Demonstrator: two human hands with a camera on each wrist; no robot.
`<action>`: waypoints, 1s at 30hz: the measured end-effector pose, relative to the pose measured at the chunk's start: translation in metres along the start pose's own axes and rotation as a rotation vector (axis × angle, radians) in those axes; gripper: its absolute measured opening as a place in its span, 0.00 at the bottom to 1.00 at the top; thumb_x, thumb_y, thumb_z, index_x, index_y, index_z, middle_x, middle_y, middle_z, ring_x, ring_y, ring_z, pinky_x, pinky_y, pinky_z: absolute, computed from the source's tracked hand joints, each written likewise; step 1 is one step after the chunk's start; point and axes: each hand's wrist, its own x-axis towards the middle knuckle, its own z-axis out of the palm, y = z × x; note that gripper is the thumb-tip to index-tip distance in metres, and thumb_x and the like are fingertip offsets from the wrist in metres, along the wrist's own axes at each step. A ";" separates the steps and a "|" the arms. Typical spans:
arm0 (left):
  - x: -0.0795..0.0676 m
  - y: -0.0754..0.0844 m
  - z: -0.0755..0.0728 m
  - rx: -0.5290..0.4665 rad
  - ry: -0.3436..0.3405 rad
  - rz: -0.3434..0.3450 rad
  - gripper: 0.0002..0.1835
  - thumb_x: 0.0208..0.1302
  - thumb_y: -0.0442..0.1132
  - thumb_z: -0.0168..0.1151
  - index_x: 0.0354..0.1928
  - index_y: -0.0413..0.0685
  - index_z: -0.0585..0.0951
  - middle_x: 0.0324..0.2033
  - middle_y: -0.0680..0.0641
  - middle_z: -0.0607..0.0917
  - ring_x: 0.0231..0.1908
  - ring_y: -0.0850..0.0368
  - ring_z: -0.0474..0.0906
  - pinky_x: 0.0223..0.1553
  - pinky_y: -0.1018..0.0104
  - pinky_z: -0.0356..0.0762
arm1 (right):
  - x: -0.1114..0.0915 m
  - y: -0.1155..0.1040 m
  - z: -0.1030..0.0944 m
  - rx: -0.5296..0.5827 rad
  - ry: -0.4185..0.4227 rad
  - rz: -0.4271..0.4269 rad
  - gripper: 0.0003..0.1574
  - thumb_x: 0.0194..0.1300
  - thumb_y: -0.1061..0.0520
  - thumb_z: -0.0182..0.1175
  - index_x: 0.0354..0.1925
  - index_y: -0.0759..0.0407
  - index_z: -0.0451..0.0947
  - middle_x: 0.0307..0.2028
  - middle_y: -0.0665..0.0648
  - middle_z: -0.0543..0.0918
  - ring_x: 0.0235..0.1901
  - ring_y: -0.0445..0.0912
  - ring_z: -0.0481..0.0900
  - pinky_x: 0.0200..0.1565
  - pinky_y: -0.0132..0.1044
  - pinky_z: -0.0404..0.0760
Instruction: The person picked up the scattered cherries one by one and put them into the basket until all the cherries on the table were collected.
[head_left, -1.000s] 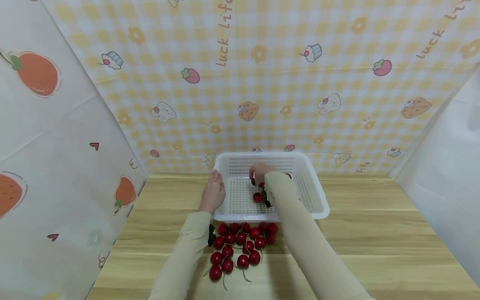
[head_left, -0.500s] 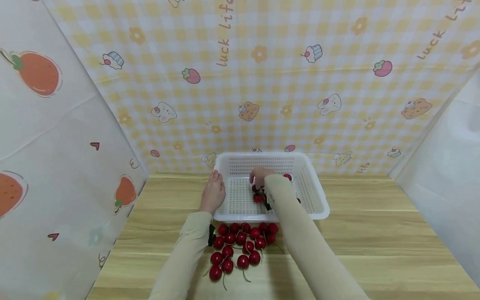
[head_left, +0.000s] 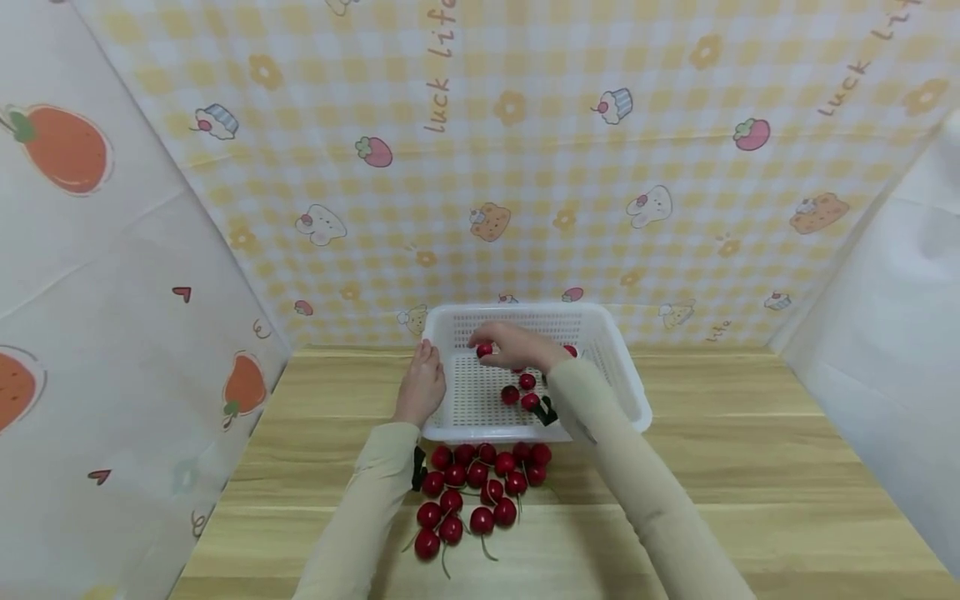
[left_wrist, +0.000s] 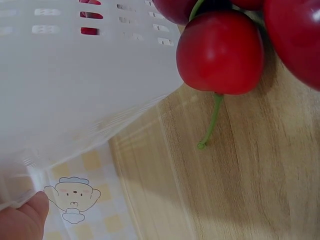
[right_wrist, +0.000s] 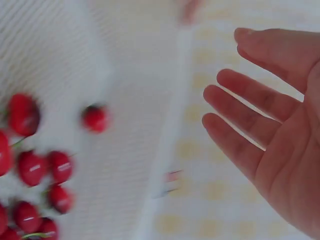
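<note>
My right hand (head_left: 517,346) hovers over the white plastic basket (head_left: 637,392). Its fingers are spread and hold nothing in the right wrist view. Beneath its fingertips in the head view is a lone cherry (head_left: 484,351), which the right wrist view also shows apart from several cherries (right_wrist: 31,167) in the basket. My left hand (head_left: 421,385) rests along the basket's left rim, fingers fairly straight; only its fingertips (left_wrist: 37,205) at the rim appear in the left wrist view. Part of the basket's contents is hidden by the right hand and sleeve.
On the wooden table (head_left: 750,467), several red cherries with stems (head_left: 477,475) lie in a cluster before the basket, between the forearms. One cherry (left_wrist: 220,52) sits close to the basket's outer wall. A checked cloth (head_left: 562,167) hangs behind the basket.
My right hand has lifted and opened, moving left and uncovering cherries in the basket; one cherry now lies farther left there. The left hand keeps its place on the rim.
</note>
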 end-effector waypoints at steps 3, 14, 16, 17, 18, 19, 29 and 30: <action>0.000 0.001 -0.001 -0.003 -0.013 -0.011 0.22 0.65 0.32 0.46 0.58 0.25 0.65 0.63 0.31 0.60 0.66 0.40 0.52 0.66 0.52 0.52 | -0.031 -0.030 -0.008 -0.085 0.129 -0.183 0.15 0.59 0.59 0.59 0.46 0.58 0.77 0.45 0.55 0.79 0.47 0.47 0.76 0.52 0.38 0.75; 0.001 0.002 -0.002 0.003 -0.043 -0.035 0.22 0.66 0.33 0.45 0.60 0.27 0.64 0.64 0.32 0.58 0.67 0.43 0.50 0.66 0.54 0.50 | -0.132 -0.063 0.035 0.004 0.413 -0.466 0.15 0.53 0.61 0.62 0.42 0.60 0.77 0.41 0.53 0.79 0.41 0.42 0.77 0.46 0.29 0.78; 0.002 0.002 -0.003 0.001 -0.047 -0.036 0.22 0.66 0.33 0.44 0.60 0.27 0.64 0.64 0.33 0.58 0.67 0.42 0.49 0.66 0.53 0.50 | -0.141 -0.064 0.053 0.044 0.392 -0.455 0.14 0.54 0.60 0.62 0.42 0.59 0.77 0.40 0.52 0.79 0.41 0.41 0.77 0.45 0.26 0.77; 0.002 0.002 -0.003 0.002 -0.049 -0.035 0.22 0.67 0.34 0.44 0.60 0.27 0.64 0.64 0.32 0.58 0.67 0.42 0.49 0.66 0.53 0.50 | -0.144 -0.064 0.061 0.059 0.375 -0.440 0.14 0.55 0.60 0.62 0.43 0.58 0.77 0.41 0.51 0.78 0.41 0.40 0.77 0.45 0.25 0.77; 0.002 0.002 -0.003 0.003 -0.050 -0.036 0.22 0.67 0.34 0.44 0.60 0.27 0.64 0.64 0.32 0.58 0.67 0.42 0.49 0.66 0.52 0.50 | -0.147 -0.065 0.070 0.066 0.357 -0.416 0.14 0.55 0.59 0.62 0.43 0.56 0.77 0.41 0.50 0.78 0.41 0.40 0.77 0.46 0.25 0.76; 0.002 0.002 -0.004 0.004 -0.052 -0.036 0.22 0.67 0.34 0.44 0.60 0.27 0.64 0.64 0.32 0.57 0.67 0.42 0.49 0.66 0.52 0.51 | -0.149 -0.065 0.079 0.074 0.337 -0.394 0.14 0.55 0.59 0.62 0.43 0.56 0.77 0.41 0.49 0.78 0.42 0.39 0.76 0.46 0.24 0.76; 0.001 0.002 -0.001 0.033 -0.052 -0.029 0.22 0.66 0.33 0.45 0.60 0.27 0.64 0.64 0.32 0.58 0.66 0.41 0.50 0.66 0.53 0.51 | -0.150 -0.061 0.143 0.009 0.157 -0.118 0.17 0.50 0.60 0.64 0.42 0.54 0.80 0.40 0.47 0.76 0.41 0.37 0.73 0.42 0.25 0.76; 0.001 0.002 -0.001 0.032 -0.051 -0.028 0.22 0.66 0.33 0.45 0.60 0.27 0.64 0.64 0.32 0.59 0.66 0.41 0.51 0.66 0.53 0.51 | -0.150 -0.059 0.147 -0.007 0.151 -0.108 0.17 0.49 0.60 0.64 0.42 0.53 0.81 0.40 0.46 0.76 0.41 0.37 0.73 0.41 0.25 0.76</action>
